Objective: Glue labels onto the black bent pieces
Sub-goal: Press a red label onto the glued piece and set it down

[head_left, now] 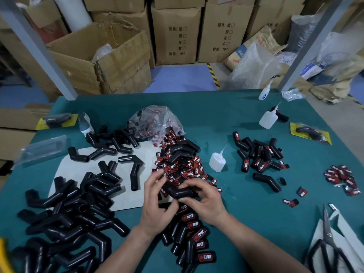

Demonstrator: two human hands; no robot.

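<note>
Both hands hold one black bent piece (182, 193) above the green table (246, 196). My left hand (157, 200) grips its left end, fingers curled round it. My right hand (204, 200) pinches its right part from above. Just behind them lies a heap of red-and-black labels (183, 166). Below my hands a row of labelled bent pieces (197, 235) reads "TAPER". A big heap of bare black bent pieces (65, 217) lies to the left. Whether a label sits on the held piece is hidden by my fingers.
A small glue bottle (217, 160) stands right of the label heap, two more (267, 119) farther back right. A second pile of labelled pieces (260, 154), loose labels (340, 179), scissors (327, 245) and a plastic bag of labels (155, 121) also lie here.
</note>
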